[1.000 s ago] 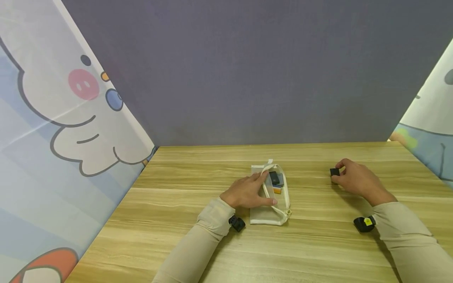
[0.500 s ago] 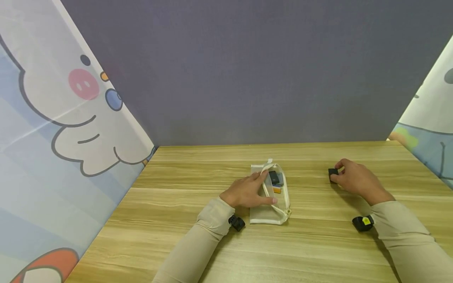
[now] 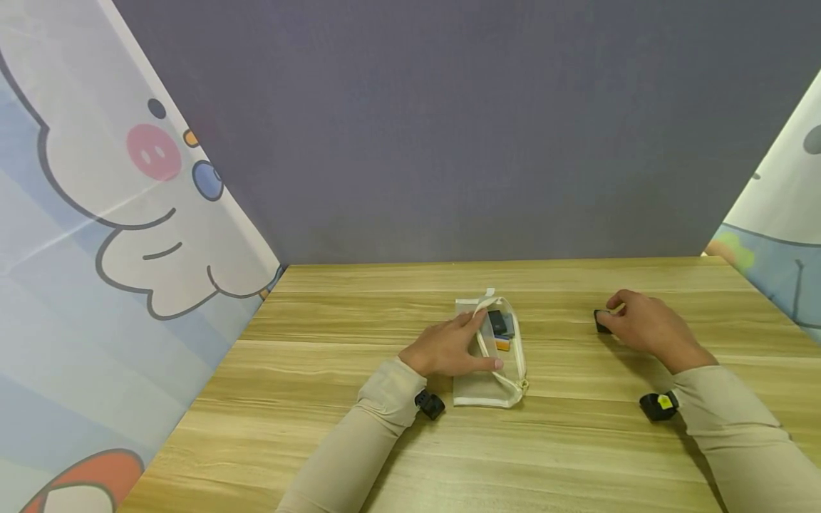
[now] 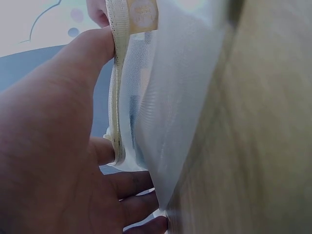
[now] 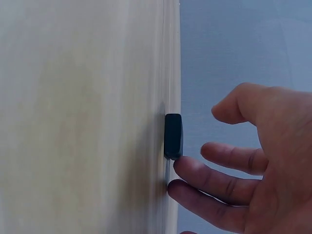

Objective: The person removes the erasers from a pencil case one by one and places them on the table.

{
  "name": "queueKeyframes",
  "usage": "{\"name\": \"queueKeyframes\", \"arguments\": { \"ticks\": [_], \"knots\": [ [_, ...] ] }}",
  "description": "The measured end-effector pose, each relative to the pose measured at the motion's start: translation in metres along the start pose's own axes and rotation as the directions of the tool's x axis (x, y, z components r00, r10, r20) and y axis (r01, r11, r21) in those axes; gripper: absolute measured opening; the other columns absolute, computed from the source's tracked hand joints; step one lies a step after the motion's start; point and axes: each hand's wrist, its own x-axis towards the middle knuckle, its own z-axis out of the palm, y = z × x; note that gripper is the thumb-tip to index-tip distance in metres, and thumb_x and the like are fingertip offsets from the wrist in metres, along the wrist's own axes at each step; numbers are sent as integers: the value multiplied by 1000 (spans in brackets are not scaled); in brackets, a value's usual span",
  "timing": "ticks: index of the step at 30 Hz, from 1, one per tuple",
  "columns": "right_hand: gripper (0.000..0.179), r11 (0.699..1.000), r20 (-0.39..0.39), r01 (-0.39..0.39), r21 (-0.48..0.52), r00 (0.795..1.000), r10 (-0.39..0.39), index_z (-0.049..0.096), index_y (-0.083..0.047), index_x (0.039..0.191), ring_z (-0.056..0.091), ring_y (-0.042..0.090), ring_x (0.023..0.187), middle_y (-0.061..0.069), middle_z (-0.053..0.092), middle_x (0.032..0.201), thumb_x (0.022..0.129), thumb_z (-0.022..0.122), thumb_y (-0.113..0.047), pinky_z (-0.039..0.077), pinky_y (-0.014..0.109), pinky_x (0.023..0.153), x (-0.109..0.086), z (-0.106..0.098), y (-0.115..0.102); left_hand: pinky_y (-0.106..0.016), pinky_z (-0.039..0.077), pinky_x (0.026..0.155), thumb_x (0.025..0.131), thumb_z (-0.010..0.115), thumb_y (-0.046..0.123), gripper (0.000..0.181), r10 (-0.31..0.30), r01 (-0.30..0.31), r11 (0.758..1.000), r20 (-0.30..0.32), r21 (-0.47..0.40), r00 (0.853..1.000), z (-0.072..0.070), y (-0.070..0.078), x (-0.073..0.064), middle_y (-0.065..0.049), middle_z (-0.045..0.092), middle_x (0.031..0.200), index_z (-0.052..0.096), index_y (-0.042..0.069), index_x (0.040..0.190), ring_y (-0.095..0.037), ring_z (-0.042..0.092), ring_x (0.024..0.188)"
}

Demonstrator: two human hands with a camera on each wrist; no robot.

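Note:
A white mesh zip pouch [image 3: 481,390] lies on the table with its mouth spread wide. My left hand [image 3: 445,349] holds that mouth, its thumb and index finger hooked over the zip edge [image 4: 117,87] and other fingers against the outside mesh. Inside the pouch are a small black block [image 3: 497,322], a grey piece [image 3: 509,325] and an orange-and-blue piece [image 3: 502,345]. Off to the right, a small flat black block [image 5: 173,136] lies on the table. My right hand [image 3: 648,328] is beside it, thumb apart from it and one fingertip at its edge.
The wooden table [image 3: 321,456] ends at a grey partition [image 3: 474,128] behind. A cartoon-printed cloth [image 3: 77,285] hangs on the left, another on the right. Each wrist wears a black camera.
The black block stood higher in my right fingers and now lies lower, flatter on the table. The right fingers have loosened from it. My left hand and the pouch look unchanged.

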Motion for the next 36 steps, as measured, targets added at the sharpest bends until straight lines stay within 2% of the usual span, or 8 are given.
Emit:
{"name": "queueKeyframes", "arguments": {
  "ticks": [9,14,21,29,36],
  "knots": [
    [52,1000,-26,-12,4,1000,12,65,3,117,67,38,88,24,69,107,99,55,-44,51,50,67,0,-2,-2,-50,34,111,86,47,81,104,12,-12,1000,-11,-11,1000,1,-1,1,-11,25,163,9,24,164,-26,30,146],
    [50,999,-64,-1,38,998,3,64,3,119,67,36,88,26,68,110,99,53,-42,50,51,71,1,-1,-4,-49,34,111,86,47,81,103,20,-20,1000,-18,-10,1000,1,-2,1,-11,27,163,10,23,164,-27,32,146],
    [46,999,-118,15,41,993,-10,66,1,116,65,34,89,21,68,108,98,54,-39,49,51,72,0,0,-11,-49,35,111,86,48,80,103,24,-24,1000,-19,-15,1000,1,-1,2,-11,27,162,11,23,164,-27,34,145],
    [41,998,-119,43,45,992,-38,67,0,113,65,33,87,16,70,101,98,56,-36,49,49,71,-1,4,-16,-48,35,111,87,48,79,101,28,-28,999,-25,-22,999,2,0,3,-11,28,162,12,24,164,-27,34,145],
    [31,993,-130,89,72,988,-79,69,-1,108,66,32,89,12,72,97,98,57,-28,50,50,76,1,13,-24,-49,35,111,88,48,78,100,30,-31,999,-28,-18,999,1,0,2,-12,29,162,12,23,164,-28,35,144]
  ]
}}
